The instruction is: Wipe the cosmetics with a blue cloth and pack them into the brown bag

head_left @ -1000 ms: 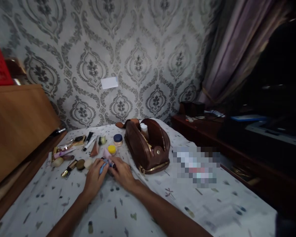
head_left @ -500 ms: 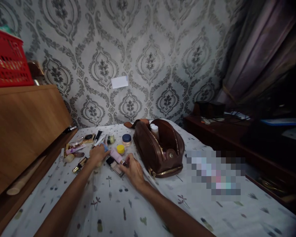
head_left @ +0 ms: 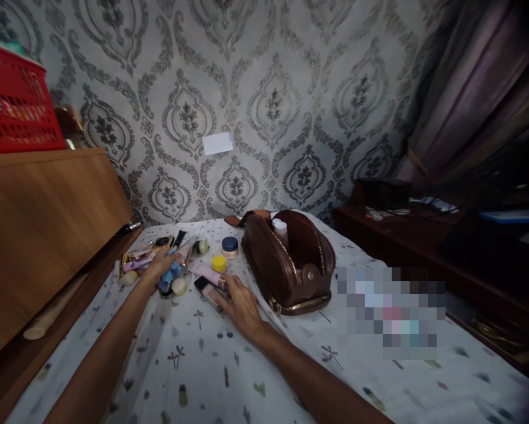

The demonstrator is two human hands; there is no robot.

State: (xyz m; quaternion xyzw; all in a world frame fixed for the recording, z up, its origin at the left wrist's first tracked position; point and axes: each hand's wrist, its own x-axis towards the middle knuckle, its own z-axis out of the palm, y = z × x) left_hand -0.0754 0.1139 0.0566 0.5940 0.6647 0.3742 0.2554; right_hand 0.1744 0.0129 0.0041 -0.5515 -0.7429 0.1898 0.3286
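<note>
The hands had parted: a second earlier they met over a crumpled blue thing, perhaps a cloth, near the middle of the frame, and now the left hand (head_left: 159,266) lay left of centre among the cosmetics, the blue thing (head_left: 170,275) against its fingers. It had carried that piece leftward, it seemed; whether the fingers were closed on it or merely resting could not be told. The right hand (head_left: 245,307), just below the frame's centre, had its thumb and forefinger apart, at the ends of a pink tube (head_left: 209,273) and a dark-capped bottle (head_left: 208,292); a firm hold on either could not be made out. Those two now lay in plain view, which suggested that each hand had separate items to deal with. The brown bag (head_left: 266,259) stood open right of centre, pale-capped bottles (head_left: 280,231) inside.
</note>
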